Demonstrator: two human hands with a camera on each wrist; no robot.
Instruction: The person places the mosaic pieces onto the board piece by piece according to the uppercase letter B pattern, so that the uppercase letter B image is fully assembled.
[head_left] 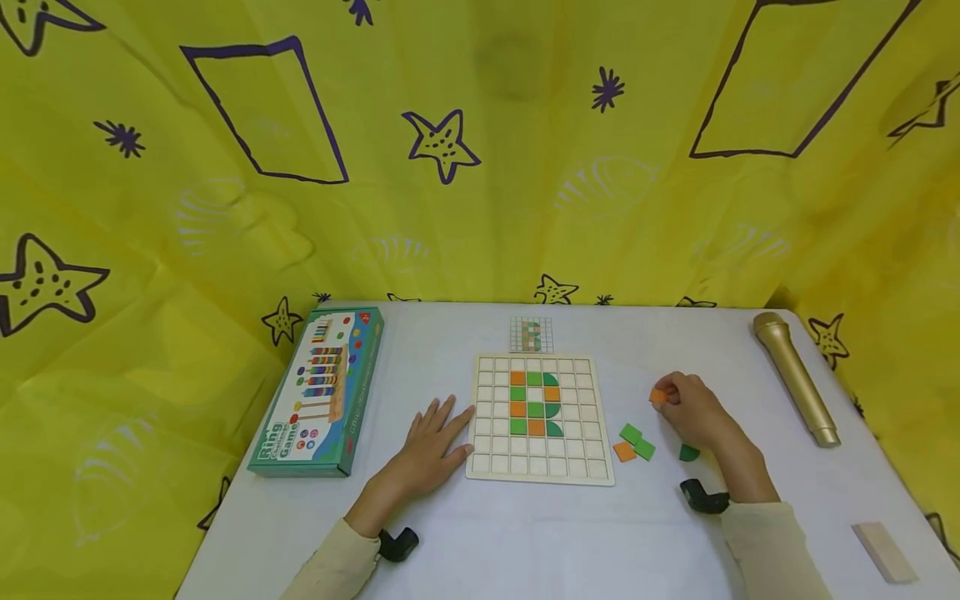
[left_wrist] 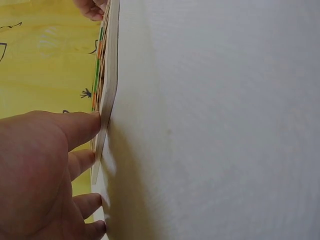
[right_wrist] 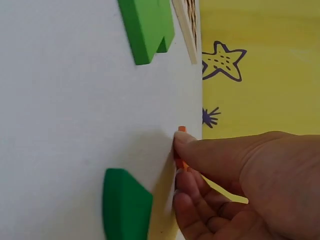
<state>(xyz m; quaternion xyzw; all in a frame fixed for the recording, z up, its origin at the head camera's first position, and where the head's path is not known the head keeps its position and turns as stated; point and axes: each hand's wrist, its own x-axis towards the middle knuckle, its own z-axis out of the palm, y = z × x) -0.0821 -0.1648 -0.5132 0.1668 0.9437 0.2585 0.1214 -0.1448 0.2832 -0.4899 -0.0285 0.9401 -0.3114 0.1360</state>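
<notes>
A wooden grid board (head_left: pixel 491 467) lies mid-table, with orange, light green and dark green tiles (head_left: pixel 536 408) set into several of its squares. My left hand (head_left: pixel 429 450) rests at the board's left edge, fingers spread, with fingertips touching the rim in the left wrist view. Right of the board, my right hand (head_left: pixel 696 412) pinches an orange square tile (head_left: pixel 657 396) between thumb and fingers. Near it lie loose light green tiles (head_left: pixel 643 449), another orange tile (head_left: pixel 624 452) and a dark green curved tile (right_wrist: pixel 125 205), the last partly below the right hand.
A small pattern card (head_left: pixel 531 334) lies just behind the board. At the left stands a Ring Challenge Game box (head_left: pixel 318 396). A gold microphone (head_left: pixel 797 379) lies at the right, and a flat wooden block (head_left: pixel 885 552) near the front right corner. A yellow patterned cloth (head_left: pixel 510 208) hangs behind.
</notes>
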